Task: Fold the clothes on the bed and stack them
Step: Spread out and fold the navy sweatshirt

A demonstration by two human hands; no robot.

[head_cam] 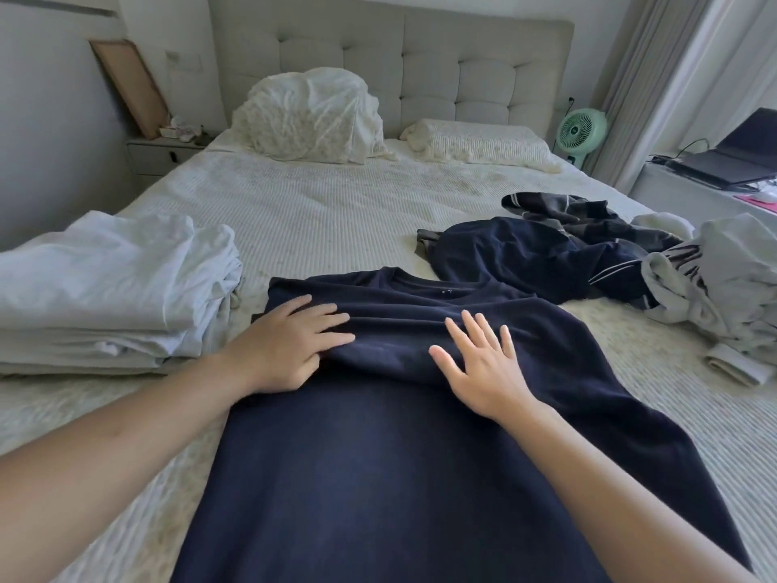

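Both hands lie flat with fingers spread, holding nothing: the left hand (290, 347) and right hand (483, 368) press the navy shirt (378, 477) spread beneath them on the bed (315, 212). Left of the grip sits the folded white stack (113, 288).

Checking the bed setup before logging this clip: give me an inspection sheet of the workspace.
Surface: bed, pale ribbed cover, rumpled.
Job's things: navy shirt spread flat; folded white stack at left; unfolded dark clothes and grey garment at right.
Clutter: two pillows at headboard.
Grippers: left hand and right hand flat on shirt.
Cables: one by laptop.
Surroundings: green fan, nightstand, curtains.
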